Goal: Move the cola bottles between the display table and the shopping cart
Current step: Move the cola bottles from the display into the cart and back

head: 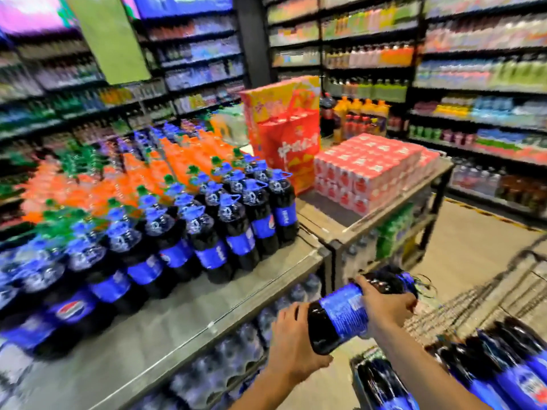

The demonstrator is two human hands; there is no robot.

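A cola bottle [355,309] with a blue label is held in the air by both hands, lying almost on its side with the cap end pointing away from the person; it is just beside the front edge of the display table [183,329], to the right of it, and above the floor between this table and the shopping cart [485,294]. The right hand [384,306] is wrapped over the upper part of the bottle, its fingers closed around the body next to the label. The left hand [291,347] supports the bottom end, with the fingers curved against the dark base. The shopping cart, right of the display table, already holds several cola bottles [503,365] lying together in its wire basket. On the display table many more cola bottles [207,232] stand upright in tight rows toward the back, and the near strip of the table top is bare. Behind them on the same table are orange soda bottles [148,173] and some with green caps, blurred. Under the table top a lower shelf is filled with packs of clear bottles [236,344]. Beyond the far end of the display table stands a second table with red drink cartons [370,170] and a red gift bag [291,149]. Drink shelves [473,69] surround everything.
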